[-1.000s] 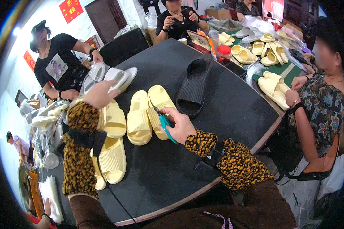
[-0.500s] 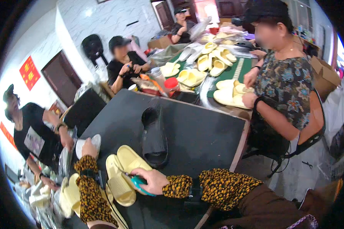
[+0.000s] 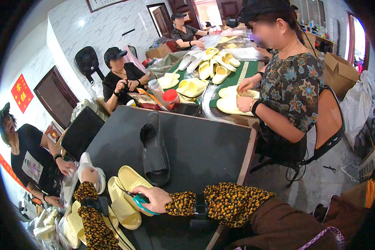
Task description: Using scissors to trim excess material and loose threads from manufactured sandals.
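Low in the frame, the right hand (image 3: pixel 154 199) clasps teal-handled scissors (image 3: pixel 139 200) over a yellow slipper (image 3: pixel 133 181) on the dark table (image 3: pixel 204 150). At lower left, the left hand (image 3: pixel 89 175) grips a white slipper (image 3: pixel 91 166) — just left of the yellow pair.

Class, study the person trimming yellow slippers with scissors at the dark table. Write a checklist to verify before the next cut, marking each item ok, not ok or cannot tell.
1. Right hand grips the teal-handled scissors: ok.
2. Scissor blades point at the pair of yellow foam slippers, away from the person's fingers: ok.
3. Left hand steadies the yellow pair: not ok, it holds a white slipper instead.
4. Black ribbed slipper lies apart from the cutting spot: ok.
5. Blades open or closed: cannot tell.
6. Dark table has bare room beside the work: ok.
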`<state>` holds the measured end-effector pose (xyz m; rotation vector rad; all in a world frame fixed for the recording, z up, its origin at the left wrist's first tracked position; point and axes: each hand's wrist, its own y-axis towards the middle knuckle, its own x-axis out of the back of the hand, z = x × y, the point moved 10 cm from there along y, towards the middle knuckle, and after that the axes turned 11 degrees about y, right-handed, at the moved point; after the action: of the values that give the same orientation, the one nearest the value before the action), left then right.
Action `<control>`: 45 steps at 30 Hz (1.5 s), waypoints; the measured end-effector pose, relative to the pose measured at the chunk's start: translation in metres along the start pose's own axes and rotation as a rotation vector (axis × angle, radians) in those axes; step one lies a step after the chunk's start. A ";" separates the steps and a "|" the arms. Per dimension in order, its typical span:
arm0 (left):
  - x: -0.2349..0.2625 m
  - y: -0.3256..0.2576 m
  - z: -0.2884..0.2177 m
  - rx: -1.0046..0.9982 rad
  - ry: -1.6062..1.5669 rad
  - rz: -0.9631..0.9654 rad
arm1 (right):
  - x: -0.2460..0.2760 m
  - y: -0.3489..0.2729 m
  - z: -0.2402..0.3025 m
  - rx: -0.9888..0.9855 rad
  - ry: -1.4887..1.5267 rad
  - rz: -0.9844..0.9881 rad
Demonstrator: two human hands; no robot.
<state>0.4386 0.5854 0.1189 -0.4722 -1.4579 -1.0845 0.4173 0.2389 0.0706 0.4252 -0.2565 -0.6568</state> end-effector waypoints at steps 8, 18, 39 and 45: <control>0.098 -0.027 -0.024 0.018 -0.484 0.046 | 0.004 0.001 0.003 0.052 0.025 -0.046; 0.174 -0.111 -0.076 -0.001 -0.495 -0.115 | 0.027 0.000 0.020 0.085 0.192 -0.163; 0.101 -0.271 -0.085 0.280 -1.010 0.090 | -0.039 -0.014 0.005 -0.436 0.652 0.333; 0.088 -0.273 -0.067 0.349 -1.296 -0.030 | -0.077 -0.041 0.022 -0.562 0.890 0.602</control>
<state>0.2365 0.3718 0.0977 -0.9817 -2.7102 -0.4407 0.3284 0.2522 0.0638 0.0530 0.6236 0.1029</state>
